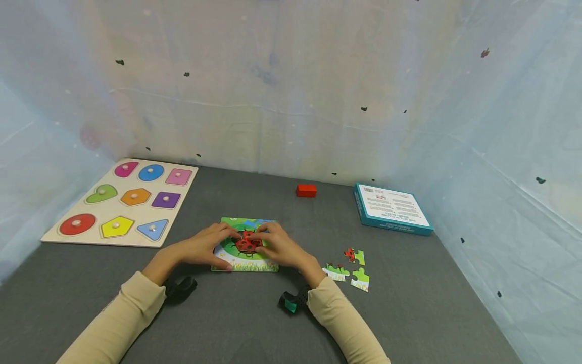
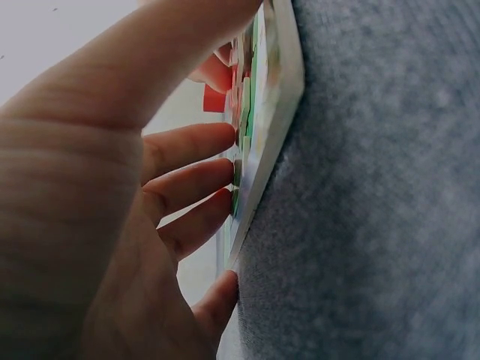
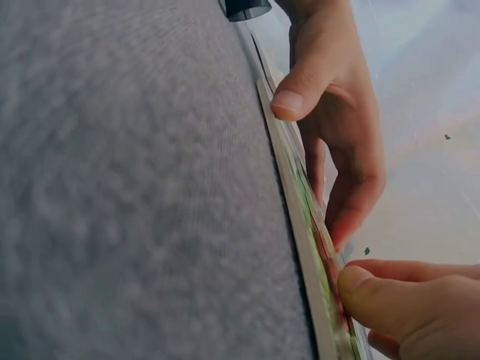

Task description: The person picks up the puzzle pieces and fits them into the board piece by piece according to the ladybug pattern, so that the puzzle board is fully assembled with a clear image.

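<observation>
Well, the left hand (image 1: 205,246) lies loosely spread at the middle of the frame, its thumb on the near left corner of a ladybug puzzle (image 1: 249,265) and its fingertips on or close to the picture; the right hand (image 1: 284,248) arches over the puzzle's right half, thumb and forefinger slightly apart over the red ladybug, the thumb touching the picture in the right wrist view; whether they pinch a piece I cannot tell. Beige sleeves (image 1: 352,326) run from the lower edge up to both wrists, each with a dark strap (image 1: 181,289); the puzzle lies flat on the grey tabletop (image 1: 245,323), at the centre of the frame; three loose pieces (image 1: 360,279) lie right of centre, one bearing a bit of red ladybug. Farther out, a red block (image 1: 306,191) sits above centre; a teal box (image 1: 395,226) with a white printed face lies at right; a wooden board (image 1: 144,211) of nine coloured knobbed shapes fills the left; a pale, speckled curtain (image 1: 291,76) hangs behind.
</observation>
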`<state>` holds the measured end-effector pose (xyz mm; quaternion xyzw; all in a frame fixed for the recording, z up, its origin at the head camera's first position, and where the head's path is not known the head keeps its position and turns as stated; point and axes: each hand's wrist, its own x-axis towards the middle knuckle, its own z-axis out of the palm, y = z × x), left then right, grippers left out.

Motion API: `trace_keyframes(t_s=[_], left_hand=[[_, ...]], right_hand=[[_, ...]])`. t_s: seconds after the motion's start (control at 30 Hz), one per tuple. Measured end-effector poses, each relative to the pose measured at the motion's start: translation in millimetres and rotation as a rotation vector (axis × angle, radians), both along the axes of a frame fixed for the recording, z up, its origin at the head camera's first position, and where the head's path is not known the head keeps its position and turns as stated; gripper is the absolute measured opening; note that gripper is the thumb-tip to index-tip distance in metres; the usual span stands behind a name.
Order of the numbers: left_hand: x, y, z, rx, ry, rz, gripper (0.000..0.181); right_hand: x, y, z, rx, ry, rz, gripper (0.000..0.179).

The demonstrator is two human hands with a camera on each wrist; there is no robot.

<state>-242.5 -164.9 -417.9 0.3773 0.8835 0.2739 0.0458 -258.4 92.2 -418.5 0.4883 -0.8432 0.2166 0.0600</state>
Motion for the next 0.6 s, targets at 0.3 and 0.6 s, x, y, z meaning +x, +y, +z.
trace_keyframes(t_s=[0.3,0.6], left_hand=[[0.2,-1.6,-2.4,-0.014,0.017,-0.005,0.074],[1.2,-1.8,-1.4,-0.007,0.025,-0.013,0.074]], right_hand=[[1.0,-2.3,-1.1,0.007,0.004,-0.013,0.032],[3.0,-3.6,-1.2,0.052,-0.01,-0.073,0.034]])
